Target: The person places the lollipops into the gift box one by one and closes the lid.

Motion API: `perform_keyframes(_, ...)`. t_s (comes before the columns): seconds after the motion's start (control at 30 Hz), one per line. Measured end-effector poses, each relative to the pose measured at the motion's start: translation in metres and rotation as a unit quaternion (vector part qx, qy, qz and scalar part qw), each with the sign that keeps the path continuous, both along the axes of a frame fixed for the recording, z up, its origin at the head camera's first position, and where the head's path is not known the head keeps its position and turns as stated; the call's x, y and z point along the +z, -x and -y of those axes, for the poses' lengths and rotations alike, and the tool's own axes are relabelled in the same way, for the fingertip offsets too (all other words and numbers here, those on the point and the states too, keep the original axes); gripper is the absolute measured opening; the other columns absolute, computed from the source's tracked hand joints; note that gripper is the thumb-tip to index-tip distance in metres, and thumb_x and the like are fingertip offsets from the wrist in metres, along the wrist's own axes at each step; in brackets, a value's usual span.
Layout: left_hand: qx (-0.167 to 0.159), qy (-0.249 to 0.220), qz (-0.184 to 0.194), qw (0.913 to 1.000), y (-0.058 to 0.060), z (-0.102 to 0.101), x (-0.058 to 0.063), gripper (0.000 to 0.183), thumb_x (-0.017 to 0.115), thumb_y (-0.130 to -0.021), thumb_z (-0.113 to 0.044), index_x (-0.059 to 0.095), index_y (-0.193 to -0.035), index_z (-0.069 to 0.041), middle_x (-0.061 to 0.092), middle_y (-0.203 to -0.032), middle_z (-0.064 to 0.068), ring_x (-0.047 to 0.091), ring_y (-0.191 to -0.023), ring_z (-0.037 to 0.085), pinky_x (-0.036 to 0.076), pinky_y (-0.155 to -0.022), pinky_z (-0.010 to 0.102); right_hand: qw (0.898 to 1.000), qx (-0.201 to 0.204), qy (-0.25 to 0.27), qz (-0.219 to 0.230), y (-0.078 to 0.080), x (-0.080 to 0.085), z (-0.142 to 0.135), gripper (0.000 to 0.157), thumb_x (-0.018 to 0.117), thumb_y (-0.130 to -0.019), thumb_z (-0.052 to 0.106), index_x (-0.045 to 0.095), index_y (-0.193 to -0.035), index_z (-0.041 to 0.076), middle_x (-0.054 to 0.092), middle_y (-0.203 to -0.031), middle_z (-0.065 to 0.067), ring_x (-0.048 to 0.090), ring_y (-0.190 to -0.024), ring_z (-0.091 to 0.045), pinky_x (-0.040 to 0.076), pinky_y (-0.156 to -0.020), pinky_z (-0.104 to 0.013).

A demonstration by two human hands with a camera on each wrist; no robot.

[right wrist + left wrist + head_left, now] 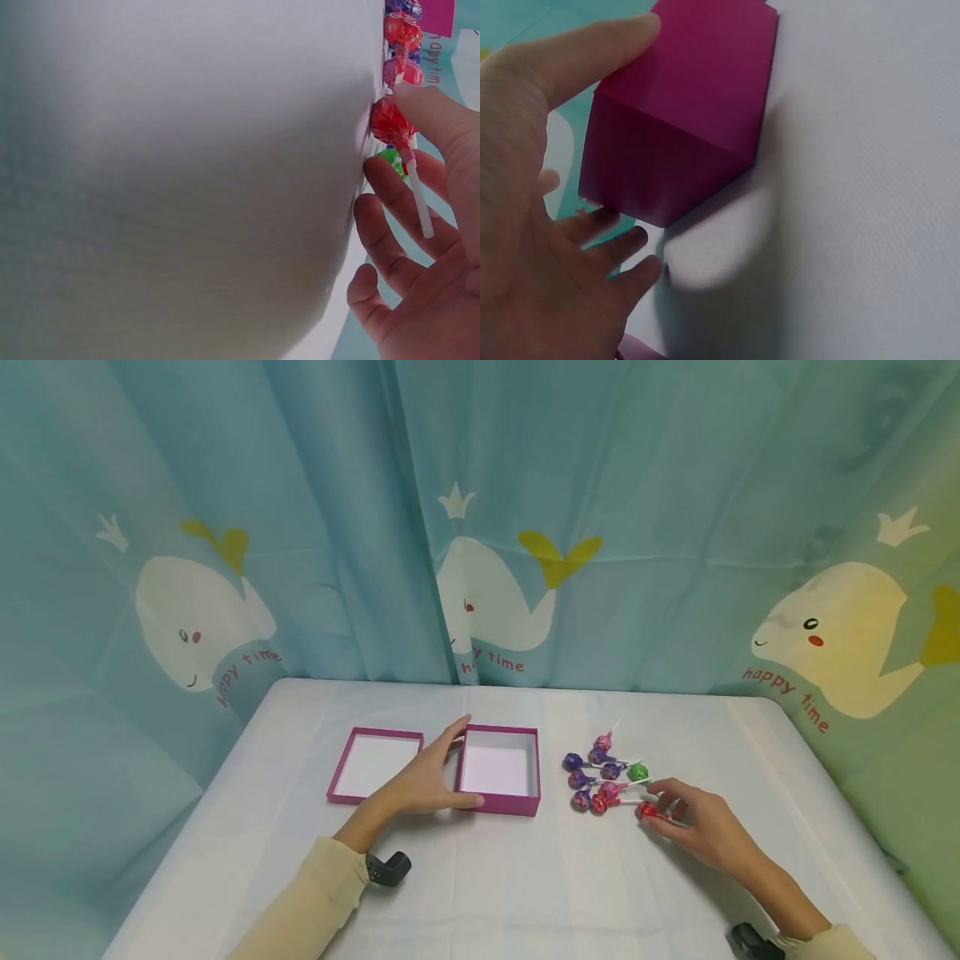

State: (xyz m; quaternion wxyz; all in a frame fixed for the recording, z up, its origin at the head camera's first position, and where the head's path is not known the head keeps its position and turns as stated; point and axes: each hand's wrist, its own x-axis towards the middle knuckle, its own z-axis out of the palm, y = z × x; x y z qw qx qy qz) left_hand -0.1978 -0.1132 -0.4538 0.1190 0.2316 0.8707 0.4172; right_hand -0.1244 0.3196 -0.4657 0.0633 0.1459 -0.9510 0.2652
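My left hand [427,781] holds an open magenta box [510,804] with a white inside, thumb on its front wall and a finger at the back corner. In the left wrist view the thumb lies against the magenta wall [697,67], the other fingers spread beside it. My right hand [701,827] has thumb and fingers around a red-wrapped lollipop [391,124], whose white stick points back toward the palm. Left of that hand lies a group of wrapped lollipops: purple ones [576,779], a green one [638,772], a pink one [603,741] and another red one [599,803].
The magenta-edged box lid [382,762] lies left of the box, inside up, partly behind the left arm. Everything lies on a white-covered table [480,893]. A blue curtain [337,527] with whale prints hangs behind its back edge.
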Motion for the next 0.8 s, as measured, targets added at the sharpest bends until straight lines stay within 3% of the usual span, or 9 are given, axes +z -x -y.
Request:
perform_keyframes(0.2,0.002,0.008,0.019,0.9998,0.002,0.001,0.001,0.122,0.087,-0.076,-0.051,0.009,-0.166,-0.026,0.022,-0.170,0.001,0.029,-0.153,0.024,0.028,-0.123,0.054,1.000,-0.008,-0.002,0.012,0.001,-0.001,0.001,0.031,0.090,-0.078,0.014,0.074,-0.105,0.010,0.068,-0.085,0.011,0.055,-0.071,-0.002,0.049,-0.059,-0.023)
perform_keyframes(0.6,0.018,0.000,0.001,0.9998,0.000,-0.004,-0.002,0.116,0.088,-0.076,-0.050,0.021,-0.164,-0.017,0.031,-0.166,0.007,0.035,-0.150,0.028,0.031,-0.121,0.056,1.000,-0.009,-0.017,0.022,-0.001,0.003,0.000,0.024,0.088,-0.079,0.012,0.075,-0.100,0.011,0.068,-0.088,0.008,0.058,-0.076,-0.006,0.053,-0.063,-0.024)
perform_keyframes(0.8,0.027,-0.014,0.011,0.9995,-0.003,-0.005,-0.004,0.115,0.089,-0.074,-0.050,0.023,-0.163,-0.019,0.033,-0.165,0.008,0.038,-0.149,0.028,0.034,-0.120,0.055,1.000,0.012,-0.005,-0.020,0.000,0.011,-0.002,0.024,0.088,-0.078,0.009,0.075,-0.096,0.018,0.069,-0.085,0.013,0.057,-0.074,-0.001,0.050,-0.059,-0.023)
